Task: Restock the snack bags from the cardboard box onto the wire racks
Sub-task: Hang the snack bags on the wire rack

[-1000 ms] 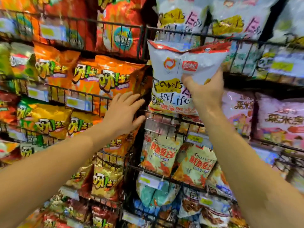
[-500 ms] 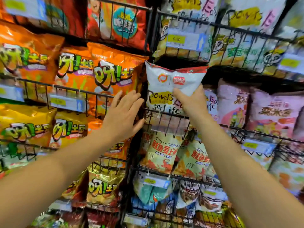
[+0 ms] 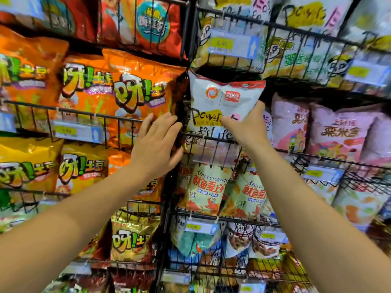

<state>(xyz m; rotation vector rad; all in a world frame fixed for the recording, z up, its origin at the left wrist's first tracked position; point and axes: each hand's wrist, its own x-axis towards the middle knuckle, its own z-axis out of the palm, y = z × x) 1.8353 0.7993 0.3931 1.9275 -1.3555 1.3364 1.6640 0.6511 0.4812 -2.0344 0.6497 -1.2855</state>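
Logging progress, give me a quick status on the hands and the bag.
Right hand grips white snack bag, bottom behind rack wire. Left hand open against orange bags. Nothing blocking.

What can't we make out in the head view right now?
- Cardboard box: out of frame in the head view.
- Bottom of the white snack bag: behind the rack's front wire and the right hand, so whether it is seated is unclear.
- Left hand contact: palm side faces away.
- Lower yellow price tags: too blurred to read.
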